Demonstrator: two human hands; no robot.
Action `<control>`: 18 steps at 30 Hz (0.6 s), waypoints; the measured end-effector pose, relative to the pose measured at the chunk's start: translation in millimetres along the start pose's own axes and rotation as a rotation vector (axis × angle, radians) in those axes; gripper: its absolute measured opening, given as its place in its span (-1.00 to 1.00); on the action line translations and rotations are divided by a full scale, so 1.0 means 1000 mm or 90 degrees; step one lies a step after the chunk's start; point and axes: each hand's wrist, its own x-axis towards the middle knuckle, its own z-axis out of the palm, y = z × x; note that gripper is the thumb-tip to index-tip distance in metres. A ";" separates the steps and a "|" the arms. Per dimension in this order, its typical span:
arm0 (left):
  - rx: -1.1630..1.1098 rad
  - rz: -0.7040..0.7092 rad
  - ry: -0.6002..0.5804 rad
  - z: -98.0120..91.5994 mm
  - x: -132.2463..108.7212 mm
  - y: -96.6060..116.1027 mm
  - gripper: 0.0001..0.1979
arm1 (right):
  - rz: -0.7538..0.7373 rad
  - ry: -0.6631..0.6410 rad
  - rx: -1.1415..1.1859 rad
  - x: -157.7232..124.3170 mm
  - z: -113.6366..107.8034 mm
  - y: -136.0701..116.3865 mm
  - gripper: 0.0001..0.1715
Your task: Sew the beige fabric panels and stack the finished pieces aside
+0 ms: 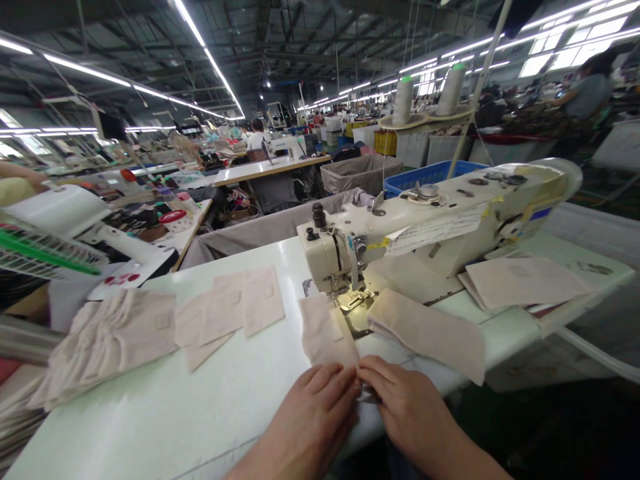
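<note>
A beige fabric piece [320, 333] with a small stitched patch lies in front of the sewing machine [345, 247], its upper edge beside the lit presser foot [357, 301]. My left hand [320, 407] is closed on the near end of this piece, fingers bent over it. My right hand [400, 400] pinches at the same near corner, its fingertips touching those of the left. A small dark bit shows under the right fingers; I cannot make out what it is. Just right of the needle area lies a folded stack of beige fabric [425, 330].
Beige pieces with patches [235, 303] and a gathered pile [120, 333] lie on the left of the pale table [165, 413]. More beige pieces [525, 280] rest at the right. A white fan [60, 220] stands at the left; a blue basket [425, 177] is behind the machine.
</note>
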 end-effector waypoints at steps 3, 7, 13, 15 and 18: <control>-0.014 -0.017 -0.017 -0.004 0.003 -0.003 -0.70 | 0.001 -0.006 -0.004 0.006 -0.001 0.002 -0.39; -0.028 -0.029 -0.028 -0.005 0.007 -0.008 -0.75 | 0.000 -0.006 -0.019 0.013 0.000 0.004 -0.47; -0.027 -0.026 -0.019 -0.006 0.011 -0.017 -0.72 | -0.006 0.017 -0.011 0.019 -0.001 0.005 -0.45; -0.019 -0.025 -0.018 -0.007 0.012 -0.020 -0.68 | -0.006 0.037 -0.011 0.018 -0.004 0.007 -0.42; -0.002 -0.026 -0.018 -0.007 0.013 -0.024 -0.67 | 0.013 0.099 -0.037 0.014 -0.014 0.013 -0.42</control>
